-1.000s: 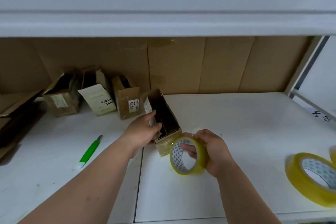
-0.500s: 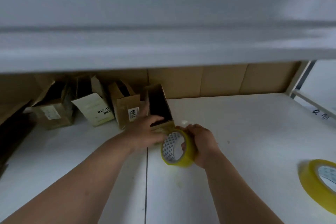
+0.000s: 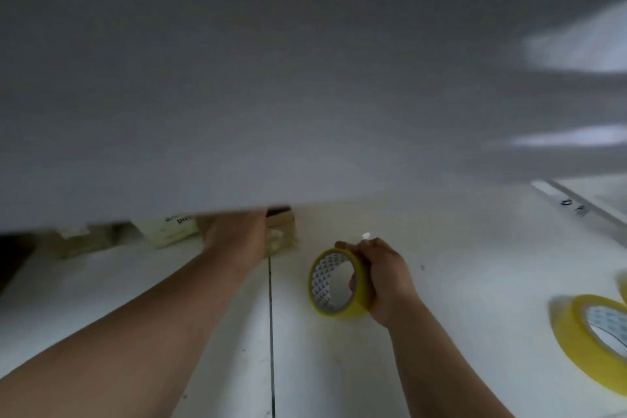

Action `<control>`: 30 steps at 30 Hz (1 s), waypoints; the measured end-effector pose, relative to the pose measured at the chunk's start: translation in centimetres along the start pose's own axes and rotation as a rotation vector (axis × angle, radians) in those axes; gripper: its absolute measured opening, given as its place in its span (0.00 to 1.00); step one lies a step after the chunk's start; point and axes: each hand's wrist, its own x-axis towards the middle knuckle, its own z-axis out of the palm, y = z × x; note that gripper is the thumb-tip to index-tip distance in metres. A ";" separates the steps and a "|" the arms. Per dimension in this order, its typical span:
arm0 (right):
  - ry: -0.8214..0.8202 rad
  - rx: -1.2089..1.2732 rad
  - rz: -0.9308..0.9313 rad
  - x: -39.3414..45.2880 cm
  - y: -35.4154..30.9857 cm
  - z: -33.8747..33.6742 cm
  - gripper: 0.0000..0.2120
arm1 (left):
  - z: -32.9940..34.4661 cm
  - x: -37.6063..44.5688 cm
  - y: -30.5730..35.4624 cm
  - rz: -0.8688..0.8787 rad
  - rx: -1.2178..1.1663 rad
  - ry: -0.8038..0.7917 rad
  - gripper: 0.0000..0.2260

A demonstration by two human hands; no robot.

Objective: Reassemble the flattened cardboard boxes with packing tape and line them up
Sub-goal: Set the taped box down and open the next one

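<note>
Fingers of the right hand (image 3: 385, 278) curl around the light, stiff tape roll (image 3: 336, 283), thumb hooked through its core; the left hand (image 3: 237, 236) reaches the flimsy cardboard box (image 3: 281, 231), its fingers hidden.

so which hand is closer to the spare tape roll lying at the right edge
Right. The right hand grips its own tape roll near the middle of the shelf, apart from the spare roll. The left hand is farther left, on a cardboard box.

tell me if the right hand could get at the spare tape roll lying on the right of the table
Probably not yet: the right hand already holds a tape roll. Bare table lies between it and the spare tape roll.
</note>
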 end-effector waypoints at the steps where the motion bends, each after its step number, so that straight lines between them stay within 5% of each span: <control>1: -0.002 -0.013 -0.002 -0.1 0.1 -0.3 0.11 | 0.4 0.1 -0.2 0.001 -0.049 0.031 0.16; 5: -0.017 -0.052 -0.025 -0.8 0.0 -0.6 0.10 | 1.2 -1.2 0.0 0.007 -0.129 0.123 0.26; 16: -0.243 -0.314 -0.142 -4.1 1.1 2.6 0.12 | -0.7 -7.9 -1.3 -0.214 -0.090 0.229 0.23; 30: -0.529 -0.517 -0.333 -9.9 7.3 19.2 0.11 | -6.0 -18.4 -17.8 -0.526 0.062 0.263 0.26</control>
